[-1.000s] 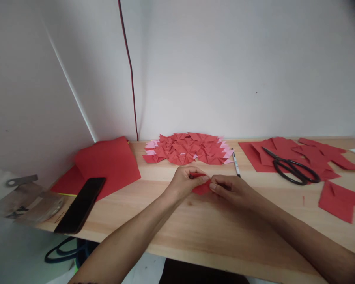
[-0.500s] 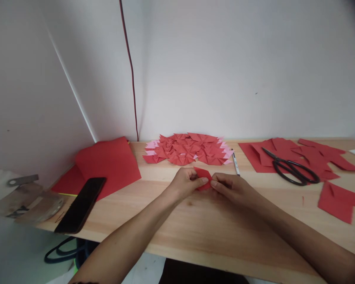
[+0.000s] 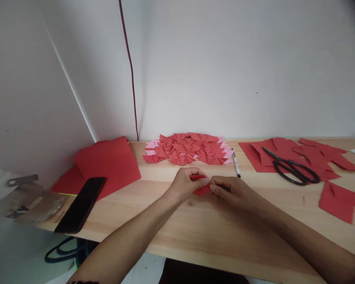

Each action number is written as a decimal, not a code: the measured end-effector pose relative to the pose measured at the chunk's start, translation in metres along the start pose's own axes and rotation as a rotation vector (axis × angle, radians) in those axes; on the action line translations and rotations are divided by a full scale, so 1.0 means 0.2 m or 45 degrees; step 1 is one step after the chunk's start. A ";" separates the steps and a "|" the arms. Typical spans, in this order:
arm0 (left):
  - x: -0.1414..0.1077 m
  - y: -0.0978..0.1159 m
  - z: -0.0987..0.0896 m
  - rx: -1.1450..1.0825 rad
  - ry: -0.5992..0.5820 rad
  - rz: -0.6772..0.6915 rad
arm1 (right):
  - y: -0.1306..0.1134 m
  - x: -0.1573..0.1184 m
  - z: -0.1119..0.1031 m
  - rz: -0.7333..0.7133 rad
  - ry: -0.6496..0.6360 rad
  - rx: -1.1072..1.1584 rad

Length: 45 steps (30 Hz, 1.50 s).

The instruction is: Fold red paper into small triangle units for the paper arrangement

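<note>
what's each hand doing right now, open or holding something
Left hand: closed, holding the small red paper piece.
Right hand: closed, fingers pinching the same piece's edge.

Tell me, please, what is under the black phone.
The black phone lies partly on red paper, partly on the wooden table; anything it fully covers is hidden.

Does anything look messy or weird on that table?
A bit: the red paper pieces on the right lie scattered at odd angles, some under the scissors, and a tiny red scrap lies alone nearby. Nothing looks spilled.
</note>
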<state>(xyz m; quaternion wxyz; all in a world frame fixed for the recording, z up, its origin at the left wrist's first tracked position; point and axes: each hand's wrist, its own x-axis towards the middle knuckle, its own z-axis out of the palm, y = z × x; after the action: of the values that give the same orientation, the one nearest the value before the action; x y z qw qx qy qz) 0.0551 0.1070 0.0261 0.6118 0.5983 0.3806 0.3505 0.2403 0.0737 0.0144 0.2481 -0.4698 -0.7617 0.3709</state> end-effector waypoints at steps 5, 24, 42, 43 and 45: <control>-0.01 -0.01 0.01 -0.128 0.020 -0.070 | 0.01 0.00 0.00 0.006 -0.009 0.019; 0.01 0.02 -0.02 0.083 -0.056 -0.035 | -0.01 -0.01 -0.01 0.044 0.058 0.067; 0.00 0.01 -0.02 0.120 -0.169 -0.089 | 0.02 0.01 -0.02 0.031 0.163 0.029; 0.00 0.01 -0.02 0.125 -0.152 -0.064 | 0.03 0.01 -0.03 0.030 0.160 0.028; 0.00 0.00 -0.02 0.093 -0.142 -0.027 | 0.03 0.01 -0.03 0.021 0.148 0.048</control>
<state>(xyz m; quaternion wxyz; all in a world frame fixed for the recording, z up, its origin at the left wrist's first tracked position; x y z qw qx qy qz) 0.0517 0.1092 0.0259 0.6135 0.6348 0.3649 0.2959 0.2462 0.0793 0.0133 0.2977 -0.4921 -0.7350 0.3591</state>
